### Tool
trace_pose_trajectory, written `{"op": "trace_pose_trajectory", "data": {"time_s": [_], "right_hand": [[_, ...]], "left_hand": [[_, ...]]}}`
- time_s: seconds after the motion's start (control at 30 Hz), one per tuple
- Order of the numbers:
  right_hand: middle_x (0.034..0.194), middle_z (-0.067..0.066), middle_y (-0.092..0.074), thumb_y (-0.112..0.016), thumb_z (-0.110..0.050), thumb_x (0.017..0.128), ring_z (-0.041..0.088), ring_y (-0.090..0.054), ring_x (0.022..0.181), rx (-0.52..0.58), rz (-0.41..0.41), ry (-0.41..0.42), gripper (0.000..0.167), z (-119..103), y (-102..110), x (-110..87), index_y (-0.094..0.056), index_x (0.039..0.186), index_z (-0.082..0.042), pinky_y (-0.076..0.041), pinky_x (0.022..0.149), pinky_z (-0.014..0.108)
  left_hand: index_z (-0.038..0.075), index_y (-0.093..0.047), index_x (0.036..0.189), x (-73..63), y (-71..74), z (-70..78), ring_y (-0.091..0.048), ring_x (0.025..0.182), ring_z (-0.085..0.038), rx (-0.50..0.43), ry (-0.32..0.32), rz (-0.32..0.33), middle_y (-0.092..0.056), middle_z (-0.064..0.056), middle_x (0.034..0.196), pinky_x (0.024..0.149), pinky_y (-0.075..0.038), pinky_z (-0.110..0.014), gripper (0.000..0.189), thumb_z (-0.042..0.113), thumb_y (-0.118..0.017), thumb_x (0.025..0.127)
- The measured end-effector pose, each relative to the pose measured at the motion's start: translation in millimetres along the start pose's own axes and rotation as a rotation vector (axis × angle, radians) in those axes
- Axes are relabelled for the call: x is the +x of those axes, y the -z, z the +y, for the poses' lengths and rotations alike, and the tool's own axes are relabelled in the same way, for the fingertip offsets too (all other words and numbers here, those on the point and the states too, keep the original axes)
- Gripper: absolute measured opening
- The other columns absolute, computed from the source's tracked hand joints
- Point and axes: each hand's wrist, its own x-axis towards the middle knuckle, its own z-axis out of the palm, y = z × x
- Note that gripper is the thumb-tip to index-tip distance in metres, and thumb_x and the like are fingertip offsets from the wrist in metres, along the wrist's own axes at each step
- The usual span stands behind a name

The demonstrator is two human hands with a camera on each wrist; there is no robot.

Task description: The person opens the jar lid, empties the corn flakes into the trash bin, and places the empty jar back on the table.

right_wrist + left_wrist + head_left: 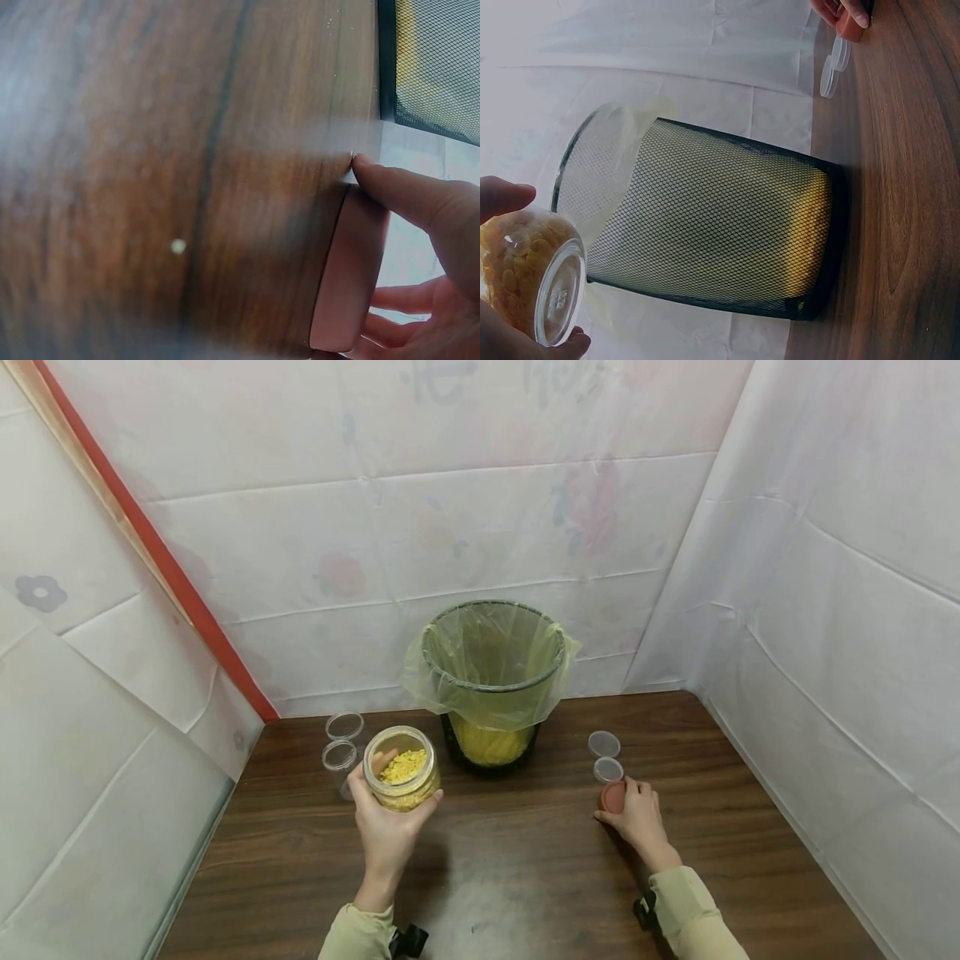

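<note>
My left hand grips a clear jar with small yellow flakes inside, raised above the table and without a lid. In the left wrist view the jar is tilted, its base toward the camera and its mouth hidden. At the right, thumb and fingers of my right hand grip a round reddish-brown lid by its edge, low at the tabletop. The right wrist view shows the side of this lid close against the wood, with the thumb at one end.
A black mesh bin lined with a thin yellow-green bag stands at the back middle, yellow at its bottom. Two clear containers stand behind the left hand. Two translucent lids lie beyond the right hand. White sheeting surrounds the table.
</note>
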Motion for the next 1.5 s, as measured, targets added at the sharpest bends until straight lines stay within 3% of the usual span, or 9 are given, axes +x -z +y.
{"op": "trace_pose_trajectory", "data": {"time_s": [0.5, 0.7, 0.83, 1.17, 1.5], "right_hand": [[0.125, 0.042, -0.038, -0.081, -0.033, 0.071, 0.056, -0.041, 0.117, 0.042, -0.029, -0.041, 0.091, -3.1, 10.0, 6.4, -0.036, 0.131, 0.019, -0.042, 0.092, 0.06], [0.123, 0.042, -0.041, -0.076, -0.034, 0.077, 0.057, -0.045, 0.107, 0.045, 0.071, -0.009, 0.083, -15.8, 20.5, 11.6, -0.04, 0.13, 0.018, -0.042, 0.089, 0.06], [0.123, 0.039, -0.043, -0.07, -0.033, 0.084, 0.055, -0.046, 0.106, 0.075, 0.103, 0.018, 0.074, -27.6, 29.9, 15.6, -0.041, 0.131, 0.016, -0.041, 0.088, 0.06], [0.129, 0.034, -0.042, -0.056, -0.038, 0.094, 0.051, -0.045, 0.113, 0.162, 0.064, 0.033, 0.066, -60.6, 55.1, 21.0, -0.038, 0.139, 0.007, -0.042, 0.091, 0.058], [0.126, 0.025, -0.051, -0.051, -0.043, 0.096, 0.042, -0.051, 0.113, 0.225, 0.139, 0.147, 0.061, -90.4, 74.6, 33.5, -0.043, 0.137, 0.001, -0.043, 0.093, 0.054]], "left_hand": [[-0.009, -0.035, 0.127, 2.7, -0.7, 2.2, -0.05, 0.117, -0.036, 0.002, 0.007, 0.002, -0.055, -0.02, 0.128, 0.098, -0.042, -0.021, 0.089, -0.011, -0.085, 0.054], [-0.008, -0.035, 0.128, 6.6, -2.2, 1.4, -0.05, 0.118, -0.034, -0.003, 0.012, 0.001, -0.054, -0.02, 0.129, 0.097, -0.044, -0.021, 0.088, -0.011, -0.084, 0.055], [-0.007, -0.035, 0.128, 12.4, -4.6, 0.7, -0.049, 0.119, -0.033, -0.001, 0.009, 0.0, -0.053, -0.019, 0.13, 0.097, -0.043, -0.021, 0.088, -0.011, -0.084, 0.056], [-0.006, -0.035, 0.13, 30.2, -11.5, 8.3, -0.047, 0.12, -0.031, -0.003, -0.009, 0.013, -0.05, -0.019, 0.131, 0.101, -0.039, -0.027, 0.089, -0.009, -0.085, 0.055], [-0.005, -0.04, 0.128, 53.4, -18.2, 20.8, -0.05, 0.118, -0.033, 0.072, -0.063, 0.005, -0.053, -0.02, 0.129, 0.1, -0.036, -0.026, 0.085, -0.007, -0.085, 0.056]]}}
